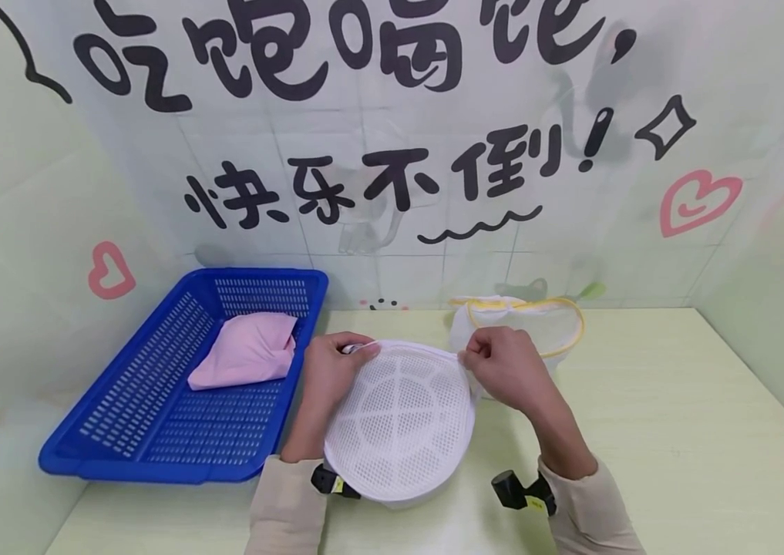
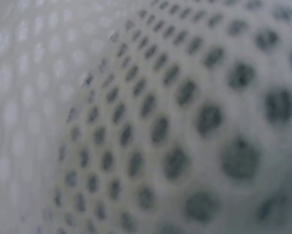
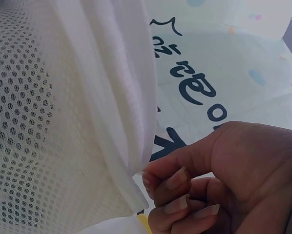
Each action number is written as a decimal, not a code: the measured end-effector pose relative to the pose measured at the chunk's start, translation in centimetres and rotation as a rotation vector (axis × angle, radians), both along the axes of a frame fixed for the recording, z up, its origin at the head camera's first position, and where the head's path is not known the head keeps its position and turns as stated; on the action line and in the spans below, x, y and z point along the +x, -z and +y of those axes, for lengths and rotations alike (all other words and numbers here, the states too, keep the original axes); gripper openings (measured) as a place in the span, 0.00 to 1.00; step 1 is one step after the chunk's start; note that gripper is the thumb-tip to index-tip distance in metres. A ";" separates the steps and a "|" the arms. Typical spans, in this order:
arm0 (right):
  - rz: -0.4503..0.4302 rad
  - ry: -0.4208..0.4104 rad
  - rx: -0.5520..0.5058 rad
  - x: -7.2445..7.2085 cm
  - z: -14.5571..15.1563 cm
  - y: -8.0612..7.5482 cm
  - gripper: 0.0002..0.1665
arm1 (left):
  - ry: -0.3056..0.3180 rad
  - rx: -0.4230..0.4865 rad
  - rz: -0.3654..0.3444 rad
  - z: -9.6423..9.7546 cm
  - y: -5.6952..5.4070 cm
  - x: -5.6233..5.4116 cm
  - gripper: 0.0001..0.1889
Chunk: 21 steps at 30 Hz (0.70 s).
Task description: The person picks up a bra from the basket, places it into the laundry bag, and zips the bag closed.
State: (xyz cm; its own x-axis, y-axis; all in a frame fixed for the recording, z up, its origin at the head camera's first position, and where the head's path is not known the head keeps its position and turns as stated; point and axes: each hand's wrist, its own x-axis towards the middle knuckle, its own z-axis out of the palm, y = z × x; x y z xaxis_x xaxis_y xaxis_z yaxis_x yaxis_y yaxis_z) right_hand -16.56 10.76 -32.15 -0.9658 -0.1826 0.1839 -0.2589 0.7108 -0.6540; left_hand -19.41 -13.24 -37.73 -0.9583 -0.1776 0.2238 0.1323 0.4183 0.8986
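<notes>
A white mesh laundry bag (image 1: pixel 405 424) with a round, cross-seamed end is held up in front of me, above the table. My left hand (image 1: pixel 333 368) grips its rim at the upper left, the thumb lying over the edge. On the other side, my right hand (image 1: pixel 506 364) pinches the rim at the upper right. In the right wrist view the thumb and curled fingers of the right hand (image 3: pixel 199 185) close on the white edging of the mesh bag (image 3: pixel 87 122). Blurred mesh (image 2: pixel 151 122) fills the left wrist view and hides the left hand there.
To the left stands a blue perforated basket (image 1: pixel 156 462) with a folded pink cloth item (image 1: pixel 249 351) inside. Behind my right hand sits a white bag with yellow trim (image 1: pixel 565 354), near the printed back wall (image 1: pixel 392 281). The pale table (image 1: pixel 683 432) extends to the right.
</notes>
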 end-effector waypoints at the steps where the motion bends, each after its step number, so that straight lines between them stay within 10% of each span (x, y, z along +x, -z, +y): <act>1: -0.004 0.000 0.000 0.0 0.0 0.0 0.14 | -0.001 -0.002 -0.002 0.0 0.0 0.0 0.05; 21: -0.024 0.000 0.009 0.2 0.0 -0.2 0.13 | -0.042 -0.017 -0.001 0.0 0.1 0.1 0.06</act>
